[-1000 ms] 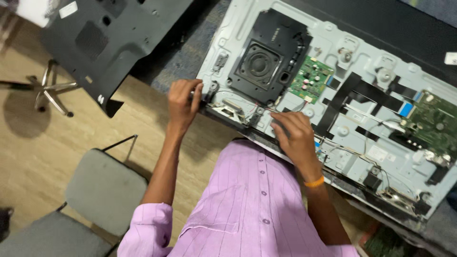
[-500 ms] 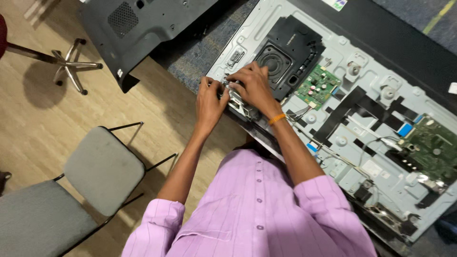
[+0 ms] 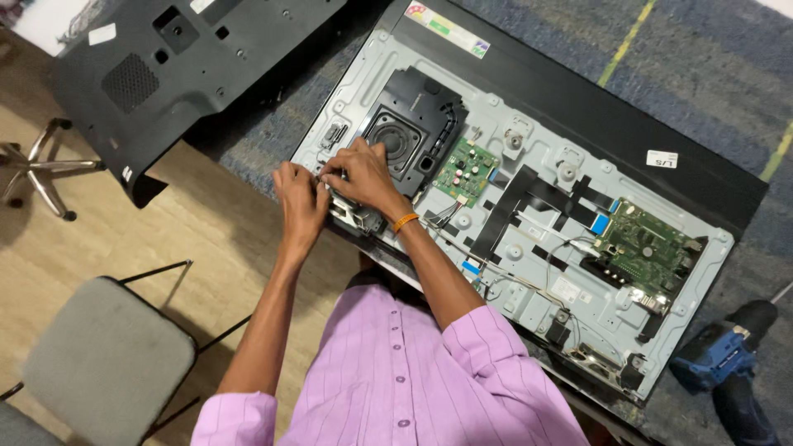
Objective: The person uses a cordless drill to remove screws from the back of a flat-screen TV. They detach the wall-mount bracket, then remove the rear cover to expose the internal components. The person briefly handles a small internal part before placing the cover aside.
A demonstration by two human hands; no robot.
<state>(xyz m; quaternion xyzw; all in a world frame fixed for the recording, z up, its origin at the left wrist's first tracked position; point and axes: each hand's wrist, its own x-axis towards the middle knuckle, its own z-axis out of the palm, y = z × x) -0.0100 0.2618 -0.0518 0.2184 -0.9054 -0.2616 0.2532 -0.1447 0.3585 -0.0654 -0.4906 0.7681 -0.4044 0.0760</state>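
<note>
With the back cover off, the opened flat-screen TV (image 3: 529,190) lies face down on the table (image 3: 702,74), metal chassis up. Both hands work at its lower-left edge, just beside the black speaker module (image 3: 409,136). Left hand (image 3: 301,198): fingers curled, pinching a small part at the chassis edge; can't tell what exactly, too small. Right hand (image 3: 363,177): fingers bent down and pressed on the same spot, thumb side touching the left hand's fingertips; orange wristband (image 3: 405,221) on that wrist. Both grips closed on that small part, not apart.

Small green circuit board (image 3: 465,169) sits right of the speaker, larger green board (image 3: 648,248) near the far end, black flat cables between them. Removed black back cover (image 3: 190,74) lies top left, overhanging the table edge. Blue cordless drill (image 3: 731,355) lies on the table bottom right, well apart from the hands. Grey-seated chair (image 3: 103,359) on the wood floor at lower left.
</note>
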